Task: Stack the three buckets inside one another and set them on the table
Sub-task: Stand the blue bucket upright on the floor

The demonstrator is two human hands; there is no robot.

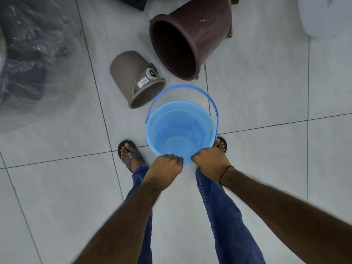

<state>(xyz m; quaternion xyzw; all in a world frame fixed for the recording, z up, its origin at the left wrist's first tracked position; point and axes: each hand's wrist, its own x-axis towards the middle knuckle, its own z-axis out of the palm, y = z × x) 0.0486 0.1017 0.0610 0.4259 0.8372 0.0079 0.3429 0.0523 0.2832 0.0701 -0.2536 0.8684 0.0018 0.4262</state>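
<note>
A light blue bucket (179,128) stands upright above the tiled floor, its blue handle swung to the far side. My left hand (164,166) and my right hand (210,161) both grip its near rim, close together. A small grey-brown bucket (131,77) lies on its side on the floor just beyond, mouth toward me, with a white label near its rim. A large dark brown bucket (192,37) lies tipped on the floor behind it, mouth facing left and toward me.
Pale floor tiles (266,96) with dark grout lines fill the view. A big clear plastic bag (32,54) of dark items sits at the left. A white round object (327,14) is at the top right. My sandalled feet (129,153) stand below the blue bucket.
</note>
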